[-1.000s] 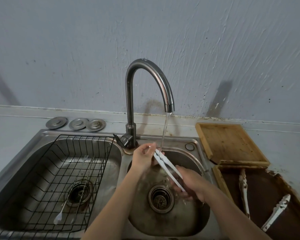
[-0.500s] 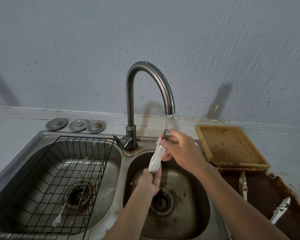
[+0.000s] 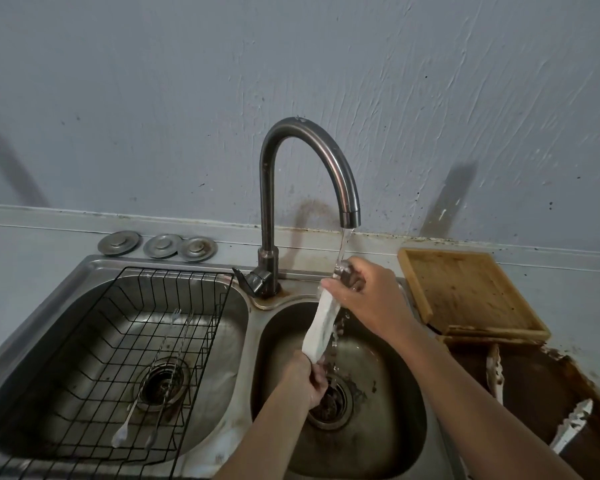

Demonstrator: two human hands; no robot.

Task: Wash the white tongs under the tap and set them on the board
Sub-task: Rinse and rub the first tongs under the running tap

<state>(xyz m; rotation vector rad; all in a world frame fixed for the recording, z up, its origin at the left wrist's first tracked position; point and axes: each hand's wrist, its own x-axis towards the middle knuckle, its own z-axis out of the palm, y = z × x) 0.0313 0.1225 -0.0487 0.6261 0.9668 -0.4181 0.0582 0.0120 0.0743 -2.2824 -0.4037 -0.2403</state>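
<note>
The white tongs stand nearly upright over the right sink basin, under the running tap. My right hand grips their upper end, where the water stream lands. Lower down, my left hand holds their bottom end just above the drain. A pale wooden board lies on the counter to the right of the sink, with nothing on it.
A dark wet tray at front right holds two more white tongs. The left basin has a black wire rack with thin utensils in it. Three metal sink plugs sit behind it.
The tongs went from lying slanted across the basin to nearly upright. My right hand rose to their top end under the stream; my left dropped to the bottom end.
</note>
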